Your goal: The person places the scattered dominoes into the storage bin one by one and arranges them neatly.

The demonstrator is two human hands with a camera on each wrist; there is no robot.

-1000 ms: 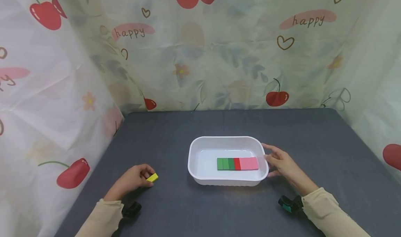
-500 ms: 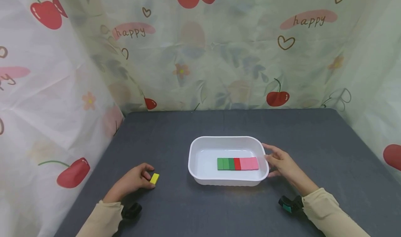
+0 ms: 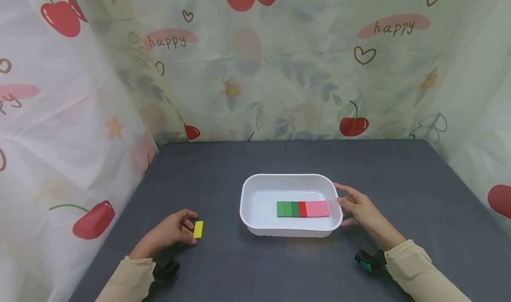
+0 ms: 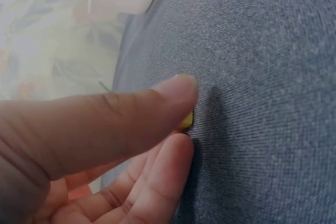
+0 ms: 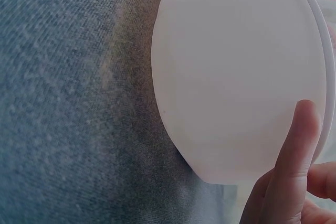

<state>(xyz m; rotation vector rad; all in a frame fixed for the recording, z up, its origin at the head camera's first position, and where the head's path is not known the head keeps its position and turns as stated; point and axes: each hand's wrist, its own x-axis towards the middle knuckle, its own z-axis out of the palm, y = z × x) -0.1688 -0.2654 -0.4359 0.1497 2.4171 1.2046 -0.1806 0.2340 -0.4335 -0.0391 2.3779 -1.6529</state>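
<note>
My left hand (image 3: 169,232) is low at the table's left, its thumb and fingers bent around a small yellow block (image 3: 198,229). In the left wrist view the thumb hides most of the yellow block (image 4: 187,120). The block's long side points away from me. My right hand (image 3: 361,209) rests against the right end of a white plastic tub (image 3: 255,224). Seen from the right wrist, the thumb (image 5: 299,140) lies straight along the tub's outer wall. Inside the tub is a row of flat blocks: green blocks (image 3: 287,209), a red block (image 3: 302,209) and pink blocks (image 3: 317,209).
A dark grey cloth (image 3: 247,266) covers the table. Patterned curtains (image 3: 279,71) with cherries and hearts enclose it at the back and sides. Each wrist wears a black device, one being the left band (image 3: 167,270).
The yellow block has turned from slanting to nearly straight away from me, shifting slightly right, at my left fingertips. My right hand and the tub stay in place.
</note>
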